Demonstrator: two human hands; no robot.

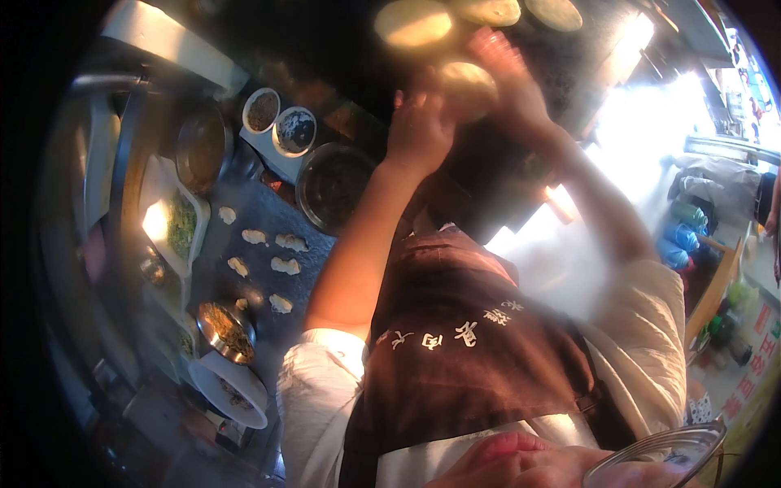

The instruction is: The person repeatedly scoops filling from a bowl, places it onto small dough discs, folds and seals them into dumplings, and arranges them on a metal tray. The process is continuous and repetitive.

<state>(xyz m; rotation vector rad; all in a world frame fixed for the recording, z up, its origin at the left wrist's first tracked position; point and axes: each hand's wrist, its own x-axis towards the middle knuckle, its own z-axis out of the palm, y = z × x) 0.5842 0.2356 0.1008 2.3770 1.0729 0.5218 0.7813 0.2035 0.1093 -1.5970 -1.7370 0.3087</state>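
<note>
A pale round flatbread or dough disc (468, 85) is between my two hands over a dark surface. My left hand (424, 122) is at its left edge, fingers partly bent and blurred; whether it grips the disc is unclear. On the other side, my right hand (503, 67) is strongly blurred by motion, its fingers pointing up beyond the disc, its palm close to the disc's right edge. Farther up lie more pale round discs, one large at the left (413, 23), another in the middle (491, 11) and one at the right (554, 13).
Left of my left arm are two small tubs (261, 111) (295, 132), a round metal pan (335, 188) and several small dough pieces (285, 265) on a dark worktop. Beyond are a tray of chopped greens (183, 226), a metal bowl of food (226, 332) and a white bowl (229, 390).
</note>
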